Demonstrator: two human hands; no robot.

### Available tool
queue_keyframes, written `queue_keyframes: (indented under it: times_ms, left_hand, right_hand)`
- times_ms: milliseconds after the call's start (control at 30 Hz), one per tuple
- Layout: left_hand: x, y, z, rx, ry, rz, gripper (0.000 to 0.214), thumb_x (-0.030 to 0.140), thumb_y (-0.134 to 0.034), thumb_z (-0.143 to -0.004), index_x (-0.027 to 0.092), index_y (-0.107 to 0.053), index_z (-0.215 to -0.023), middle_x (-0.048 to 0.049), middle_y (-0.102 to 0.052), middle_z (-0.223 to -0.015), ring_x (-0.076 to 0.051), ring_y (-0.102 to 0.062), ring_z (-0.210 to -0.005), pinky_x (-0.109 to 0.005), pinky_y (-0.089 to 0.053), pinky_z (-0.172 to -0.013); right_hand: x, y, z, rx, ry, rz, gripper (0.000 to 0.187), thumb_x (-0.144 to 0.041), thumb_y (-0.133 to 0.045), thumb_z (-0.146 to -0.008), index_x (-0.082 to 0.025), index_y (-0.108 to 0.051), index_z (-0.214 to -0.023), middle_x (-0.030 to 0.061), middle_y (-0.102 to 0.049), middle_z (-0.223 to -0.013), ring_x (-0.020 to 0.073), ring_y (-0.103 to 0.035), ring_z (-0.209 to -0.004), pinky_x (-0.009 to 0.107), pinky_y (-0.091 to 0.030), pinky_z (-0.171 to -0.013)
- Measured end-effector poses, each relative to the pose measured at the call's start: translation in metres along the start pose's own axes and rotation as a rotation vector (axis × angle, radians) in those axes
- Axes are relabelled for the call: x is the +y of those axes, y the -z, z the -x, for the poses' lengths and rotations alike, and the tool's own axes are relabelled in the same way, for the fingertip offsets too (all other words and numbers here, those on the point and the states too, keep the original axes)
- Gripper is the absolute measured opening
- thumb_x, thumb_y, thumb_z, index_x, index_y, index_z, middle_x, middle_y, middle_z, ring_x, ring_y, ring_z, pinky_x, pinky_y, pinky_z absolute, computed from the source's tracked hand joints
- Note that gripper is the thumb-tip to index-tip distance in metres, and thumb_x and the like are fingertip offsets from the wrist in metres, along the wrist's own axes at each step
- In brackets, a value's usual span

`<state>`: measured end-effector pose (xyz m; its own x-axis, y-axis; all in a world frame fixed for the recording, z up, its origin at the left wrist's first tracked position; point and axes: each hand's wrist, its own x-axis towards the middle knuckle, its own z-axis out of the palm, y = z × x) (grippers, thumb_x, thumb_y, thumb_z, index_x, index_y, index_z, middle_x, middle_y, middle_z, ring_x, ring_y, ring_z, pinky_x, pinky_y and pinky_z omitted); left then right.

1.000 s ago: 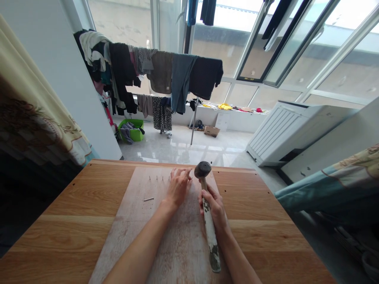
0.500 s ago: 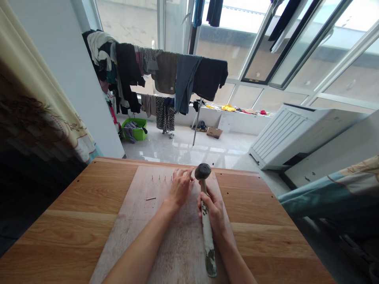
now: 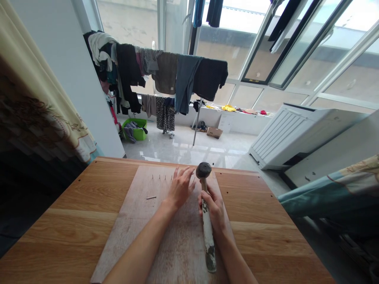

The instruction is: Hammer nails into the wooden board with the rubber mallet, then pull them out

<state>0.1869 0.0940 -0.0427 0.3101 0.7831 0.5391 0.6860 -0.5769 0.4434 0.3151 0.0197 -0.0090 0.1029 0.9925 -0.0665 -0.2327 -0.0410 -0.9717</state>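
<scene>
Right hand [image 3: 213, 209] is clamped round the hammer [image 3: 209, 240] handle, its head up at twelve o'clock, barely shifted from a second ago. Left hand [image 3: 180, 187] lies fingers-spread on the board [image 3: 142, 221], gripping nothing visible. Standing nails [image 3: 162, 177] line up at its nine o'clock and a loose nail [image 3: 151, 197] lies at eight, all on the bench [image 3: 74, 213].

Middle of the hammer [image 3: 209, 236] handle: hidden inside the closed right hand [image 3: 214, 209]. Spot under the fingertips of the left hand [image 3: 179, 188]: covered; cannot tell whether a nail is pinched there. Row of upright nails [image 3: 162, 177] on the board [image 3: 136, 221]: too small to judge depth. Both forearms, near ends of board and table [image 3: 74, 213]: cut off by bottom edge.
</scene>
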Motion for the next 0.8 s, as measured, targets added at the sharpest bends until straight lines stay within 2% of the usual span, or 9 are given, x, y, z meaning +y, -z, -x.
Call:
queue_keyframes:
  times_ms: [67, 167, 233, 300, 367, 467, 600, 700, 800]
  left_hand:
    - [0.003, 0.013, 0.005, 0.044, -0.06, -0.032, 0.045, 0.019, -0.062, -0.094, 0.019, -0.049, -0.137, -0.0121, -0.065, -0.135, -0.029, -0.052, -0.135, -0.053, -0.032, -0.12]
    - [0.007, 0.052, 0.014, 0.014, -0.063, -0.104, 0.031, 0.02, -0.056, -0.097, 0.018, -0.055, -0.128, -0.0107, -0.068, -0.119, -0.026, -0.061, -0.116, -0.043, -0.048, -0.105]
    - [0.008, 0.086, 0.021, -0.135, -0.015, -0.202, 0.025, 0.016, -0.052, -0.097, 0.02, -0.059, -0.12, -0.0085, -0.069, -0.112, -0.024, -0.064, -0.107, -0.039, -0.052, -0.096]
    - [0.006, 0.117, 0.029, -0.313, 0.137, -0.35, 0.027, 0.015, -0.053, -0.096, 0.019, -0.06, -0.121, -0.0093, -0.069, -0.111, -0.026, -0.067, -0.102, -0.039, -0.054, -0.088]
    - [0.003, 0.138, 0.037, -0.499, 0.278, -0.474, 0.025, 0.014, -0.056, -0.094, 0.017, -0.062, -0.118, -0.0102, -0.071, -0.105, -0.028, -0.07, -0.097, -0.038, -0.055, -0.079]
    - [0.0, 0.143, 0.05, -0.636, 0.322, -0.586, 0.03, 0.005, -0.05, -0.093, 0.016, -0.062, -0.118, -0.0102, -0.072, -0.096, -0.029, -0.073, -0.091, -0.036, -0.054, -0.072]
    - [0.003, 0.132, 0.06, -0.684, 0.236, -0.638, 0.051, -0.008, -0.042, -0.088, 0.016, -0.058, -0.13, -0.0094, -0.073, -0.09, -0.026, -0.074, -0.086, -0.032, -0.052, -0.069]
    - [0.003, 0.129, 0.062, -0.664, 0.184, -0.628, 0.044, -0.007, -0.044, -0.087, 0.016, -0.065, -0.118, -0.0097, -0.072, -0.093, -0.026, -0.072, -0.087, -0.033, -0.052, -0.07]
    - [0.0, 0.121, 0.058, -0.573, 0.146, -0.52, 0.031, -0.001, -0.049, -0.09, 0.018, -0.068, -0.106, -0.0075, -0.07, -0.092, -0.025, -0.07, -0.087, -0.033, -0.052, -0.073]
  right_hand:
    - [-0.002, 0.001, 0.0, 0.038, -0.005, -0.013, 0.04, -0.05, -0.073, -0.078, -0.019, -0.066, -0.103, -0.0072, -0.056, -0.057, 0.009, -0.046, -0.035, 0.02, -0.035, -0.033]
    - [-0.004, 0.003, -0.001, 0.067, -0.013, -0.039, 0.031, -0.048, -0.072, -0.078, -0.02, -0.063, -0.089, -0.0071, -0.055, -0.056, 0.0085, -0.045, -0.035, 0.02, -0.035, -0.033]
    - [-0.004, 0.004, -0.002, 0.063, -0.012, -0.055, 0.03, -0.048, -0.071, -0.078, -0.02, -0.061, -0.083, -0.0071, -0.054, -0.056, 0.0078, -0.045, -0.036, 0.019, -0.034, -0.033]
    - [-0.004, 0.004, -0.002, 0.063, -0.018, -0.065, 0.029, -0.047, -0.07, -0.078, -0.02, -0.06, -0.084, -0.0072, -0.054, -0.058, 0.0073, -0.045, -0.037, 0.018, -0.034, -0.034]
    - [-0.004, 0.004, -0.002, 0.07, -0.021, -0.075, 0.029, -0.046, -0.071, -0.078, -0.02, -0.061, -0.087, -0.0075, -0.054, -0.058, 0.0072, -0.045, -0.037, 0.018, -0.034, -0.034]
    - [-0.004, 0.004, -0.002, 0.093, -0.02, -0.086, 0.033, -0.045, -0.072, -0.077, -0.02, -0.063, -0.096, -0.0082, -0.054, -0.058, 0.0074, -0.045, -0.038, 0.018, -0.035, -0.034]
    - [-0.002, 0.004, -0.002, 0.13, -0.005, -0.109, 0.03, -0.045, -0.072, -0.077, -0.02, -0.063, -0.09, -0.008, -0.054, -0.058, 0.0069, -0.046, -0.037, 0.017, -0.035, -0.034]
    - [0.001, 0.006, -0.004, 0.156, 0.006, -0.124, 0.028, -0.045, -0.072, -0.078, -0.02, -0.063, -0.087, -0.0077, -0.055, -0.059, 0.0063, -0.046, -0.037, 0.017, -0.034, -0.033]
    - [0.003, 0.009, -0.006, 0.174, 0.016, -0.128, 0.029, -0.045, -0.072, -0.078, -0.02, -0.065, -0.091, -0.0077, -0.055, -0.058, 0.0063, -0.046, -0.037, 0.017, -0.034, -0.033]
